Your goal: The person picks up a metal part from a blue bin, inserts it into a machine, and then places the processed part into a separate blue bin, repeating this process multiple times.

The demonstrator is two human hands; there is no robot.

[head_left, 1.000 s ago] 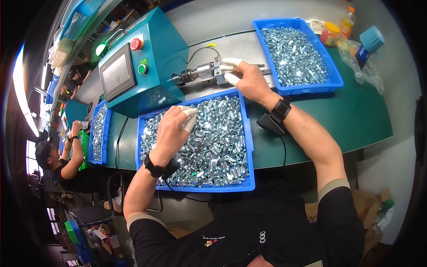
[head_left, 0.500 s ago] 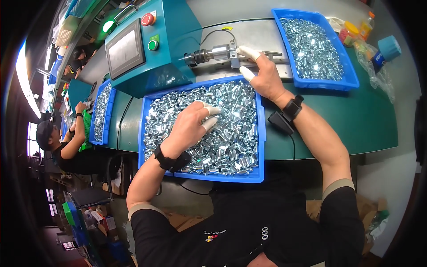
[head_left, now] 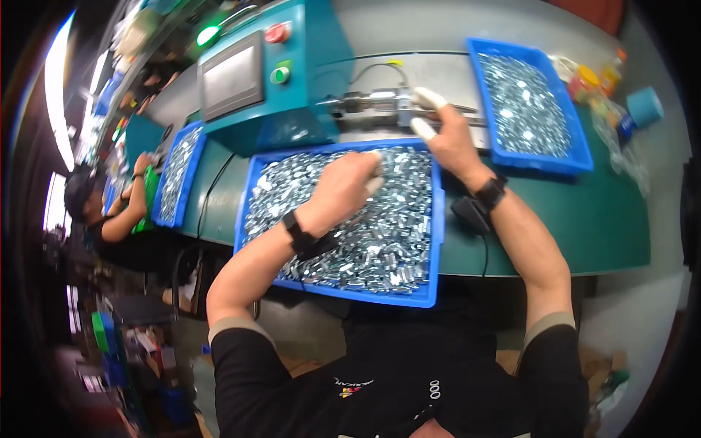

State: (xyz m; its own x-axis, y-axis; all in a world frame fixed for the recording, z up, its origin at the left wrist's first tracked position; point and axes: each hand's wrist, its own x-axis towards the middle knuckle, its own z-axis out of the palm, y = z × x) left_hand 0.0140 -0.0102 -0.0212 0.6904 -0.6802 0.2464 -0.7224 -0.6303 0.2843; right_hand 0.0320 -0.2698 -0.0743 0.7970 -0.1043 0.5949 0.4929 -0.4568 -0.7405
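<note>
My left hand (head_left: 345, 188) is over a blue bin (head_left: 438, 241) heaped with small shiny metal sleeves (head_left: 380, 241). Its fingers are curled together with white covers on their tips; anything between them is hidden by blur. At the metal clamping fixture (head_left: 404, 108), my right hand (head_left: 454, 142) has its thumb and forefinger apart, also in white tip covers. The forefinger lies near the fixture's right end, and I see nothing held. Left of the fixture, a round metal chuck (head_left: 354, 106) comes out of the teal machine (head_left: 310, 80).
A second blue bin of metal parts (head_left: 529, 109) stands at the back right. The machine carries a screen (head_left: 232, 77), a red button (head_left: 277, 33) and a green button (head_left: 280, 74). Bottles and a plastic bag (head_left: 613, 139) lie far right. At left, another person (head_left: 109, 219) works beside a bin.
My left hand has moved right and a little up over the bin, its fingers curling in. My right hand stays by the fixture. The whole view has shifted slightly and blurred.
</note>
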